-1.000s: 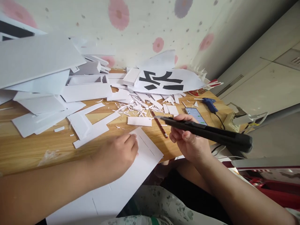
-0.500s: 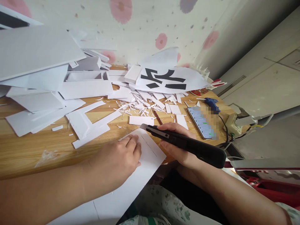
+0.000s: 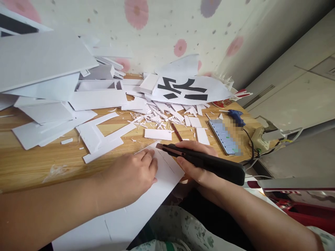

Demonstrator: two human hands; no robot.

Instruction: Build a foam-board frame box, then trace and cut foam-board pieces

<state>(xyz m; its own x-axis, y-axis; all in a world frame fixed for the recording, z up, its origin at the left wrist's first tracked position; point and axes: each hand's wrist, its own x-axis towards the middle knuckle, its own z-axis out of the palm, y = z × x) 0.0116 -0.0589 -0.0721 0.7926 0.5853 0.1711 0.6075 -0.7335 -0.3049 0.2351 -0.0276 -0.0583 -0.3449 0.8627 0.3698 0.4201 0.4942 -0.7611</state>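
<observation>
My left hand [image 3: 133, 176] rests on a white board [image 3: 141, 205], its fingers bent and pressed together. Whatever is under those fingertips is hidden. Thin dark lines run across the board near its right corner and lower down. In my right hand [image 3: 200, 162] is a black utility knife [image 3: 220, 167], gripped by the handle. Its blade points left over the board's top corner, just right of my left fingertips; whether it touches the board I cannot tell.
White offcuts [image 3: 157, 116] litter the wooden table [image 3: 115, 139]. White panels [image 3: 42, 66] are stacked at the left. A phone [image 3: 222, 136], a blue glue gun [image 3: 237, 116] and a power strip [image 3: 259, 139] lie right. A printed sheet [image 3: 217, 87] is behind.
The knife and my right hand have shifted slightly, with the handle end further left and the blade a little lower. My left hand stays in nearly the same place.
</observation>
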